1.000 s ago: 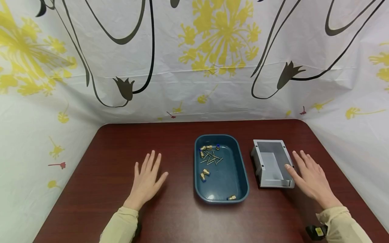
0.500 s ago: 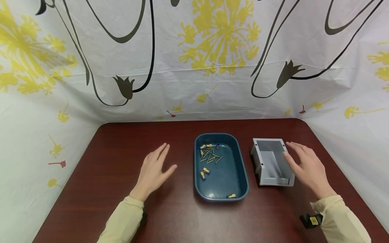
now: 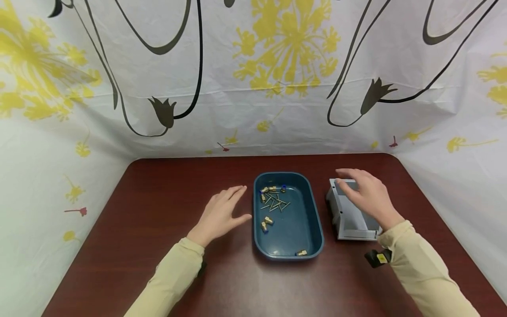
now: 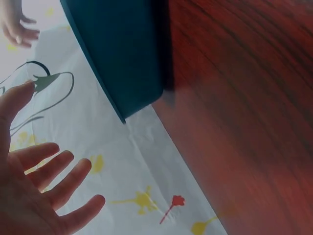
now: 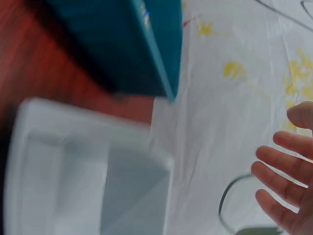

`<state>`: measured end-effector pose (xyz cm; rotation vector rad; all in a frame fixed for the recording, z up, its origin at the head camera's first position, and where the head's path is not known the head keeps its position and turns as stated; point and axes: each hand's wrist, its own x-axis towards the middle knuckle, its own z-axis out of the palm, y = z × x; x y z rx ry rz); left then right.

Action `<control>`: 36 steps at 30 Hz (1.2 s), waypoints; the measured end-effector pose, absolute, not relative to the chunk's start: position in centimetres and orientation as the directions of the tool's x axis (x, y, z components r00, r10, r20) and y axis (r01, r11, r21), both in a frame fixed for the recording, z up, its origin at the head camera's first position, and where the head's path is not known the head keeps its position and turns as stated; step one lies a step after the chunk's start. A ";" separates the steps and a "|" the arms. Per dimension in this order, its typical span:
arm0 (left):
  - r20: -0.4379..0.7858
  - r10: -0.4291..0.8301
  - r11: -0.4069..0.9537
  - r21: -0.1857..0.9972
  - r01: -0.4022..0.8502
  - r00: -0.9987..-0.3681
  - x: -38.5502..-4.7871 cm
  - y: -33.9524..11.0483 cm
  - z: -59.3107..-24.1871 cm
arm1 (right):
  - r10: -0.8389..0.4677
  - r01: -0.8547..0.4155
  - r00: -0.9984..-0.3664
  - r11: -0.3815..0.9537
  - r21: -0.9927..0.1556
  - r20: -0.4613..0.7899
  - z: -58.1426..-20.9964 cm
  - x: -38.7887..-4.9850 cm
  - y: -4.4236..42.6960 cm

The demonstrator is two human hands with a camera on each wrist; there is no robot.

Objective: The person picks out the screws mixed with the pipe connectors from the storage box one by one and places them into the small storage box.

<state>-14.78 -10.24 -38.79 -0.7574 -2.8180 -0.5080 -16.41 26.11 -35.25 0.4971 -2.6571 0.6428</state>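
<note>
Though dark, glossy table point(image 3: 158, 207) beside cloth point(image 3: 229, 101).

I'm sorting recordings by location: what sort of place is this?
Probably a screened-off indoor workspace, though the wider room is hidden: a reddish-brown table, a white patterned sheet behind it and at its sides, and a blue tray of small metal parts beside a grey box.

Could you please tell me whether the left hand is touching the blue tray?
Apart: the left wrist view shows patterned cloth between the left hand and the blue tray.
</note>
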 end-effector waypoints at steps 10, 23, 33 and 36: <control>0.167 0.520 0.791 0.277 0.546 -0.838 -15.7 -9.0 -39.1 | -0.431 -0.499 -0.866 0.753 -0.428 0.253 -34.3 -18.9 20.9; 0.113 0.565 0.774 0.272 0.572 -0.817 -16.1 -8.3 -40.2 | -0.537 -0.431 -0.843 0.668 -0.606 0.007 -34.6 -21.4 16.5; 0.067 0.578 0.777 0.261 0.573 -0.814 -16.3 -8.1 -40.3 | -0.599 -0.342 -0.782 0.644 -0.684 -0.173 -37.1 -23.3 14.8; 0.050 0.579 0.779 0.261 0.570 -0.814 -16.3 -8.1 -40.3 | -0.586 -0.290 -0.775 0.661 -0.692 -0.236 -38.0 -23.4 14.3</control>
